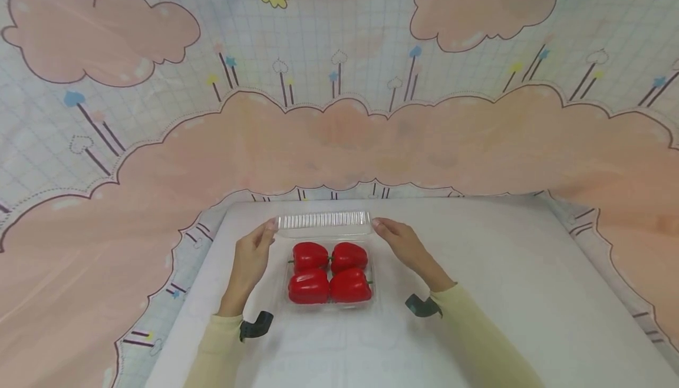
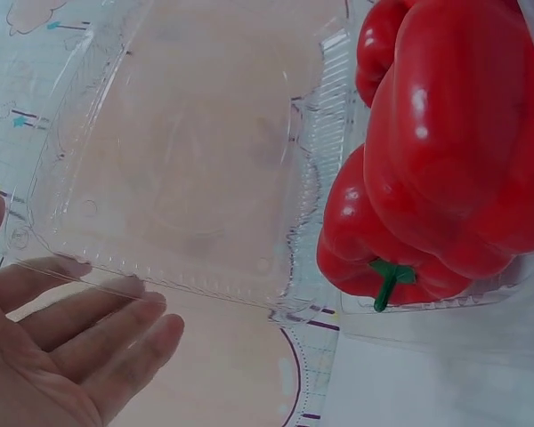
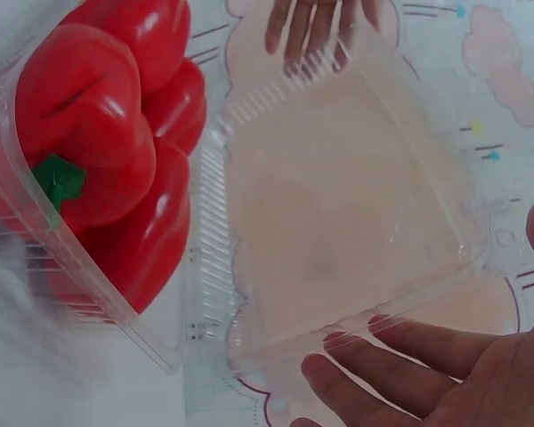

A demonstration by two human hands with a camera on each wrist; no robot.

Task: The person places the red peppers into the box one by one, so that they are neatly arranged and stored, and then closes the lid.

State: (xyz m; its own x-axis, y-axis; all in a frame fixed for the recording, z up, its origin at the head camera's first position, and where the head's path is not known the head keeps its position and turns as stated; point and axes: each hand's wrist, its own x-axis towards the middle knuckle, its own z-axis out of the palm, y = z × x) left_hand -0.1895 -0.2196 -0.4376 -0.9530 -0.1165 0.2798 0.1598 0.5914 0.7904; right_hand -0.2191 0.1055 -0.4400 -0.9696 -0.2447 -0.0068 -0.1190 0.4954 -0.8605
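Note:
Between the hands stands a clear plastic clamshell box (image 1: 329,307), its hinged lid (image 1: 325,220) raised at the far side. Several glossy red bell peppers (image 1: 309,286) with green stems lie in the base. At the lid's left corner, my left hand (image 1: 253,261) pinches the edge with thumb and fingers. My right hand (image 1: 405,246) holds the opposite corner the same way. In the left wrist view, the fingers (image 2: 129,347) spread beside the see-through lid (image 2: 191,151). The right wrist view shows the fingers (image 3: 392,382) along the lid's side edge.
A white-covered table (image 1: 504,293) lies under the box. Behind and around it hangs a curtain (image 1: 339,140) printed with clouds and flowers. Each wrist carries a dark camera mount (image 1: 422,305) that juts inward above the table.

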